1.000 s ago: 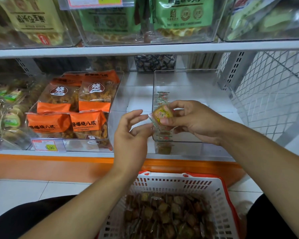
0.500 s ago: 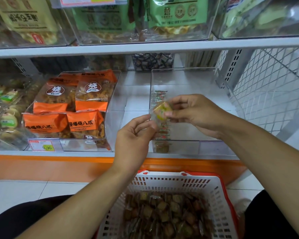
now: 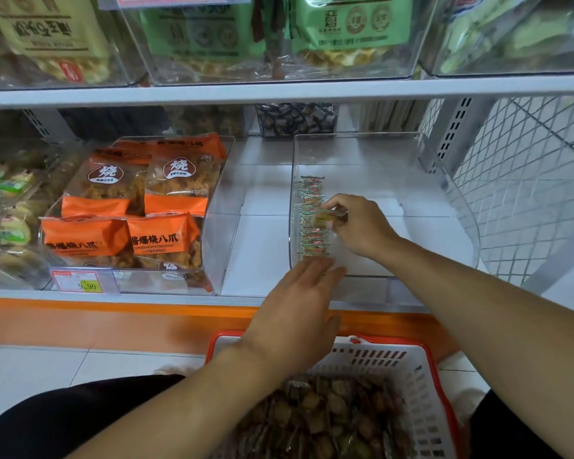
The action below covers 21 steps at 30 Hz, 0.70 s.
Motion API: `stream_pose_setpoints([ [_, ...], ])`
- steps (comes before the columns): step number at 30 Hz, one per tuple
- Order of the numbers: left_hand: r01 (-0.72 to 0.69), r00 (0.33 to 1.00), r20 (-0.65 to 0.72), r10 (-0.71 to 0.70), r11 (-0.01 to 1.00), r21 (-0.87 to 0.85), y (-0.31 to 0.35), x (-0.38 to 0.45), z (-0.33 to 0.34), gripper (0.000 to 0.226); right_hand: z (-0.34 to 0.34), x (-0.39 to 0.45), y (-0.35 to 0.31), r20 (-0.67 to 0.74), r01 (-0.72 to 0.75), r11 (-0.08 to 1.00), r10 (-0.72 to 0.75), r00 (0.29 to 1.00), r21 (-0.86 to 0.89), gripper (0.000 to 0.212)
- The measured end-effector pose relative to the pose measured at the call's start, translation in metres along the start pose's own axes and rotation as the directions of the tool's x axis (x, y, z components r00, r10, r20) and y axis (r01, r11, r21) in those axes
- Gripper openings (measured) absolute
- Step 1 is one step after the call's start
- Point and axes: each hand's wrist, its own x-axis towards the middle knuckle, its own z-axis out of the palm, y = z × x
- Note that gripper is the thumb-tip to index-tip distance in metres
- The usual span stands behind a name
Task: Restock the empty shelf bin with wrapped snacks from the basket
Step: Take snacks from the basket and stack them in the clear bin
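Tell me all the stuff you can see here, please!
clear bin: one, see-through, on the lower shelf at the right.
snack row: one row, red-green wrappers, along that bin's left wall.
snack: one, yellowish, in the right hand over the row.
basket: one, white with red rim, on the floor, full of brownish wrapped snacks.
orange bags: several, in the bin to the left.
price tag: one, yellow and red, on that bin's front.
green bags: some, upper shelf.
left hand: open, at the clear bin's front.
right hand: pinches the snack.
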Motion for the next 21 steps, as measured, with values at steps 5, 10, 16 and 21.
stream_pose_setpoints([
  [5, 0.001, 0.999, 0.041, -0.002, 1.0, 0.026, -0.001, 0.001, 0.006, 0.076, 0.002, 0.007, 0.0, 0.171, -0.038, 0.997, 0.027, 0.985, 0.06, 0.018],
  [10, 0.005, 0.999, 0.046, -0.005, 1.0, 0.005, -0.001, 0.002, 0.006, 0.076, 0.0, 0.013, 0.001, 0.268, -0.153, 0.969, 0.097, 0.958, 0.196, 0.019],
  [16, 0.008, 0.999, 0.043, -0.008, 1.0, -0.002, -0.002, 0.002, 0.007, 0.076, 0.007, 0.015, 0.003, 0.174, -0.264, 0.936, 0.227, 0.958, 0.233, 0.025],
  [21, 0.007, 0.999, 0.042, -0.007, 1.0, 0.001, -0.003, 0.002, 0.008, 0.075, 0.008, 0.02, 0.0, 0.145, -0.181, 0.983, 0.18, 0.973, -0.01, 0.047],
])
